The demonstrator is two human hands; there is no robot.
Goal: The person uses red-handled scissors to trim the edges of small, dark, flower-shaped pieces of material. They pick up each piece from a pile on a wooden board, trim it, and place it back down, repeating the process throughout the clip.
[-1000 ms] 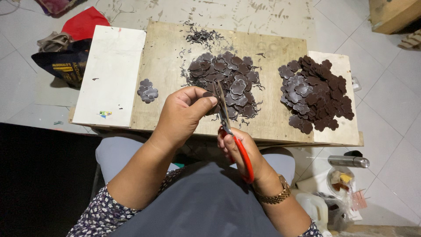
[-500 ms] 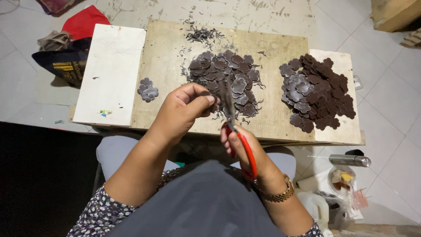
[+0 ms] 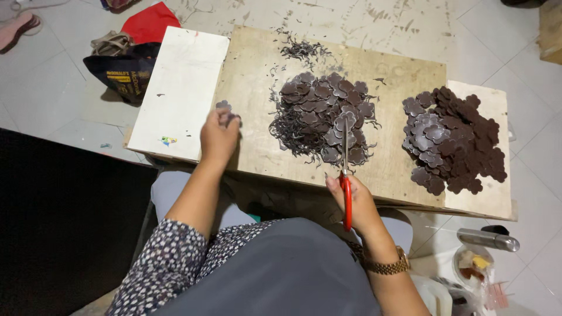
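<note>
On tiled floor (image 3: 47, 93), plywood board (image 3: 257, 140)

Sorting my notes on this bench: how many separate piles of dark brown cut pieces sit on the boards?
3: a tiny pile by the left hand, a big middle pile, and a right pile.

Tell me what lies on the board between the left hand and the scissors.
In the head view, between the left hand and the scissors lies bare wooden board, then the middle heap of dark flower-shaped pieces with trimmings.
</note>
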